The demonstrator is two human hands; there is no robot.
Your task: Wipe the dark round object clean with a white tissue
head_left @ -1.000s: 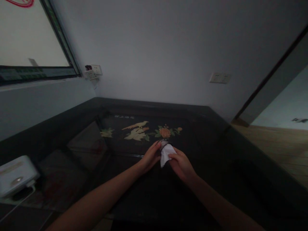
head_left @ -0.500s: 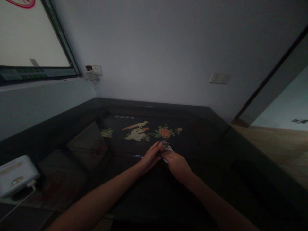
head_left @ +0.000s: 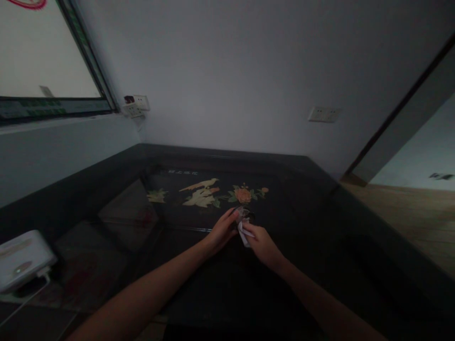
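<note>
My left hand [head_left: 222, 231] is closed, thumb on top, around a small clear, dark-rimmed object [head_left: 243, 211] that looks like a pair of glasses. A white cloth or tissue [head_left: 244, 235] is pinched in my right hand [head_left: 262, 242], its lower end hanging below the fingers. The cloth's upper part touches or lies right against the glasses. Both hands are together over the dark glossy table [head_left: 220, 284], near an orange flower picture [head_left: 243, 195]. Fingers cover much of the glasses, and the dim light blurs their details.
At the left of the table stands a white box-shaped device [head_left: 24, 258] with a white cable [head_left: 30, 297] plugged in. Wall sockets [head_left: 324, 114] are at the back right, and more sockets [head_left: 137, 106] near the window corner. Wooden floor [head_left: 415, 222] lies beyond the table's right edge.
My right hand has shifted slightly down and right, bringing the white cloth lower and baring more of the glasses. The left hand keeps its hold, almost still.
</note>
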